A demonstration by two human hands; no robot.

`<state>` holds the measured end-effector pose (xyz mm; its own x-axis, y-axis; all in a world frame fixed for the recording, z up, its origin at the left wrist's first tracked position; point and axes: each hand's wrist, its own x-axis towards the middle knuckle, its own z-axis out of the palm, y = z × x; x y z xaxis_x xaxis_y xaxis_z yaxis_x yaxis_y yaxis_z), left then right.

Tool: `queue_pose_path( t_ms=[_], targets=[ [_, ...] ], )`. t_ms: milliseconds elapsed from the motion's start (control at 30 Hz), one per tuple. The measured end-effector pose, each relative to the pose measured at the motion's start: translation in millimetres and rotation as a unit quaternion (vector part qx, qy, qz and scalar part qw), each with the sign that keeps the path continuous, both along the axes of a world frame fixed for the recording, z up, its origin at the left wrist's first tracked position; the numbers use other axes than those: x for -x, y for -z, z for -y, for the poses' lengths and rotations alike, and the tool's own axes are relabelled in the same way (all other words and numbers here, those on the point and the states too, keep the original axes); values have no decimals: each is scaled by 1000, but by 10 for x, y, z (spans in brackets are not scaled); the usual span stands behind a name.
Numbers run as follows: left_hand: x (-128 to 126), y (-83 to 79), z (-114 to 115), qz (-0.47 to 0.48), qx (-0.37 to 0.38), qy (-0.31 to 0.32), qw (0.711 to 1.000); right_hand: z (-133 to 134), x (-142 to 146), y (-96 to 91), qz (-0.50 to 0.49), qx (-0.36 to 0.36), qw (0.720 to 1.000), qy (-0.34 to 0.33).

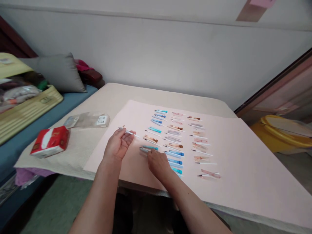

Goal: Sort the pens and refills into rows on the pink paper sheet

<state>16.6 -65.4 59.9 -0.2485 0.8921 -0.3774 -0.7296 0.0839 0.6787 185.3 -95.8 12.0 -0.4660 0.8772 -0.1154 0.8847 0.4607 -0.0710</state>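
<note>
My left hand (119, 143) is raised a little above the pink sheet, palm up, with its fingers curled round a slim white pen (133, 133). A small brown tip shows above the fingers; whether it belongs to a second piece, I cannot tell. My right hand (157, 162) is low over the sheet, fingers closed at the right end of a grey-white pen (143, 149). Touching that pen's upper side is a teal-capped piece (152, 148). Close above lie a brown-capped piece (151, 139) and a white stick with a dark tip. My right fingertips are partly hidden.
Several rows of blue, brown and pink pen-like pieces (174, 146) cover the middle of the pink sheet (239, 146). To the left are a clear plastic packet (85, 120) and a red tissue pack (51, 141). A yellow bin (280, 136) stands at the right.
</note>
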Motion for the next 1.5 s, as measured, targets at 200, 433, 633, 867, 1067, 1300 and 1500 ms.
queue_pose_path(
  t_ms=[200, 433, 633, 867, 1067, 1300, 1500],
  targets=[
    [10, 29, -16, -14, 0, -7, 1000, -16, 3, 45, 7, -13, 1000, -7],
    [-19, -39, 14, -81, -20, -42, 996, -76, -103, -69, -125, -17, 991, 51],
    [-82, -54, 27, -142, -29, -42, 989, -117, -210, -114, -269, -3, 959, 85],
    [-190, -67, 48, -165, -32, -16, 986, -108, -215, -141, -285, -10, 955, 85],
    [-240, -92, 47, -177, -16, -19, 984, -88, -221, -190, -279, -17, 957, 70],
    [-287, -49, 47, -177, -36, 16, 983, -71, -221, -233, -280, -58, 956, 72],
    [-337, -14, 63, -199, -42, 28, 979, -67, -208, -229, -326, -81, 940, 66]
  ],
)
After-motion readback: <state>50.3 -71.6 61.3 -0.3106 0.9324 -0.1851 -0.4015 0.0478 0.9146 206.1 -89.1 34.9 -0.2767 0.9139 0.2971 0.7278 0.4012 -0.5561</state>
